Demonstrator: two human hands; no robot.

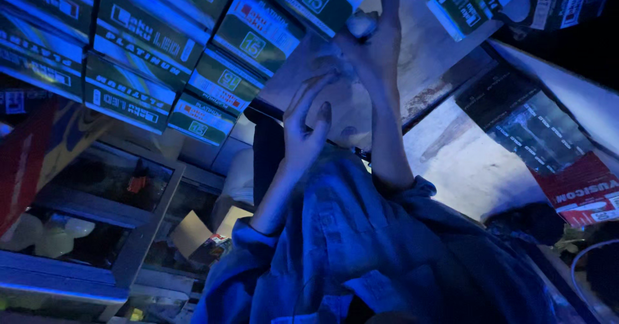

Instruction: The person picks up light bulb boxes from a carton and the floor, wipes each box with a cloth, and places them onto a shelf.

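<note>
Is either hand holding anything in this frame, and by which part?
Cannot be told. The left hand and the right hand are raised against a pale flat board among stacked boxes; dim blue light hides any grip.

Shelf board (432,53) ran across twelve o'clock, pale and scuffed, with green boxes (213,72) stacked along it toward ten o'clock and a few more boxes (464,1) at one o'clock.

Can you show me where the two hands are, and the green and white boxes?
Left hand (308,125), head view, on the palm below the curled fingers.
Right hand (377,43), head view, on the middle of the raised hand.
Green and white boxes (222,82), head view, on one box's front.
</note>
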